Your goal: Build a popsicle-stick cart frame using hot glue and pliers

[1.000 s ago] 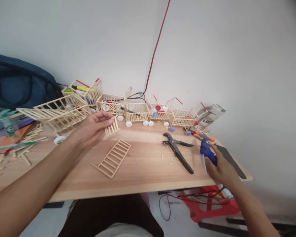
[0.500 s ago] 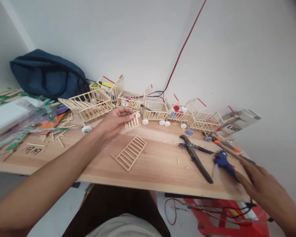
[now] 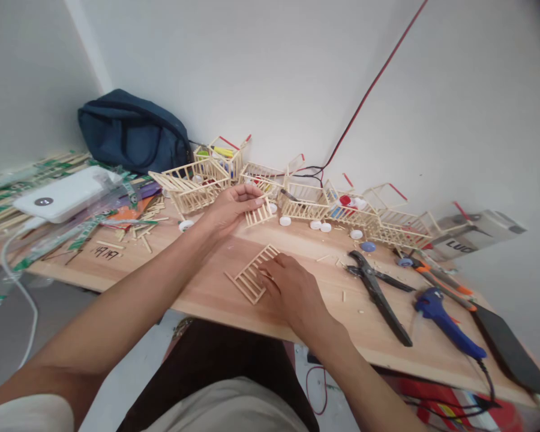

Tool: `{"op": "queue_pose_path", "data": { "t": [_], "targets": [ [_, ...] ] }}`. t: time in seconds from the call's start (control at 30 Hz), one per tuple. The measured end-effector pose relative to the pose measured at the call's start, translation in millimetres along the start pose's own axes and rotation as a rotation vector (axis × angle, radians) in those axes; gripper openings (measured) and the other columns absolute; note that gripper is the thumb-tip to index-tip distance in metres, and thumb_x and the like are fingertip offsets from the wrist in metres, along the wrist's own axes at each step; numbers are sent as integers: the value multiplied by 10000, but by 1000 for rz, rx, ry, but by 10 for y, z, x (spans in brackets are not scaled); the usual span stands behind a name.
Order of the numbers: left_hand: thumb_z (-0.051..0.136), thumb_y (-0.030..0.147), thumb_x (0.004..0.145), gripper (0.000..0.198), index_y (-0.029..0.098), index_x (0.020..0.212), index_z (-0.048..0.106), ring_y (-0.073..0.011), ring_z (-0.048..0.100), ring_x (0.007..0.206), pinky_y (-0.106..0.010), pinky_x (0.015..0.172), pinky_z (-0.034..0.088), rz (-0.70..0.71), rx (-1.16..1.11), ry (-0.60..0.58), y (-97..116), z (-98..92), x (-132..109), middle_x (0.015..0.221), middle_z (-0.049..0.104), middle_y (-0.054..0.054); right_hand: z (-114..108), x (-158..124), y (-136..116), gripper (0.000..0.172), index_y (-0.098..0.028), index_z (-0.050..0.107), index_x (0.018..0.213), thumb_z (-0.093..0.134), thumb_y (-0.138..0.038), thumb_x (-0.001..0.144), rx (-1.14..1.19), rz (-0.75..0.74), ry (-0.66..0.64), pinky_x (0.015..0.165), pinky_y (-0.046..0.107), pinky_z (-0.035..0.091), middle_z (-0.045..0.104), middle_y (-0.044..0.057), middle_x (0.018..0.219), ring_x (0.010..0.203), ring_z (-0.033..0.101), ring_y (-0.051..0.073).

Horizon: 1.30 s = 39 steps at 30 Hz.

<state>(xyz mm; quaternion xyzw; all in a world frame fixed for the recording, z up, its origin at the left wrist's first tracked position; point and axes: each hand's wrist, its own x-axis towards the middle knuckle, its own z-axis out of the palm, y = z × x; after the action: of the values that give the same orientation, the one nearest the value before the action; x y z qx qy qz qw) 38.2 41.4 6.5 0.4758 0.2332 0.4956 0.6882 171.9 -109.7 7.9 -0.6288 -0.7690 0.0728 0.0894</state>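
Pinched in my left hand (image 3: 234,209) is a small wooden stick panel (image 3: 258,213), its thin slats pointing down toward the table. A larger stick panel (image 3: 247,281), shaped like a short ladder, lies flat on the tabletop. My right hand (image 3: 292,287) reaches over its right side with bent fingertips at the slats; the fingers cover part of the frame, and a firm grip on it is not plain. Just behind my left hand stand small carts made of sticks (image 3: 306,201), with white round wheels (image 3: 285,221) and red handles.
At right lie black cutters (image 3: 378,297), a blue glue gun (image 3: 447,321) with its cord, and orange-handled pliers (image 3: 445,279). A blue bag (image 3: 135,132), white device (image 3: 67,192) and loose sticks (image 3: 155,210) occupy the left. The table's front edge runs close to my lap.
My right hand has come from beside the glue gun to the larger stick panel. My left hand still holds the small panel. The view has swung left.
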Motion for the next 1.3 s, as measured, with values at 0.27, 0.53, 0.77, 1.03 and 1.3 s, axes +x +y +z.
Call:
{"op": "queue_pose_path", "data": {
  "t": [0.27, 0.53, 0.77, 1.03, 1.3],
  "targets": [
    [851, 201, 544, 304, 130, 759, 648, -66, 564, 655, -233, 695, 441, 30, 15, 9, 1, -23, 25, 724, 627, 23, -15, 121, -142, 139, -154, 620, 973, 519, -203, 891, -184, 80, -112, 725, 387, 476, 652, 161, 1024, 953, 614, 288],
    [856, 222, 551, 322, 133, 794, 664, -64, 566, 669, -228, 713, 445, 26, 16, 35, 4, -50, 28, 740, 635, 19, -14, 90, -134, 154, -117, 621, 947, 522, -149, 833, -150, 37, -99, 762, 403, 469, 650, 171, 979, 934, 605, 293],
    [826, 247, 611, 294, 157, 860, 699, -82, 586, 734, -218, 731, 455, 90, 118, 67, -3, 12, -33, 833, 668, -6, -111, -203, 479, 123, -207, 580, 945, 531, -289, 869, 536, 99, 311, 637, 271, 442, 607, 17, 810, 699, 551, 152],
    [799, 303, 642, 246, 149, 806, 701, -157, 617, 776, -264, 713, 484, 276, 433, 146, 87, 145, -141, 829, 697, -38, -35, -73, 625, 243, -231, 614, 866, 667, -429, 735, 1190, 230, 468, 538, 270, 501, 633, 14, 757, 648, 613, 170],
    [729, 255, 728, 147, 150, 830, 715, -175, 642, 823, -269, 758, 485, 417, 681, 140, 146, 193, -210, 866, 718, -50, -33, 34, 657, 190, -244, 609, 811, 613, -427, 762, 1338, 213, 557, 566, 287, 521, 634, 18, 750, 669, 627, 167]
  ]
}}
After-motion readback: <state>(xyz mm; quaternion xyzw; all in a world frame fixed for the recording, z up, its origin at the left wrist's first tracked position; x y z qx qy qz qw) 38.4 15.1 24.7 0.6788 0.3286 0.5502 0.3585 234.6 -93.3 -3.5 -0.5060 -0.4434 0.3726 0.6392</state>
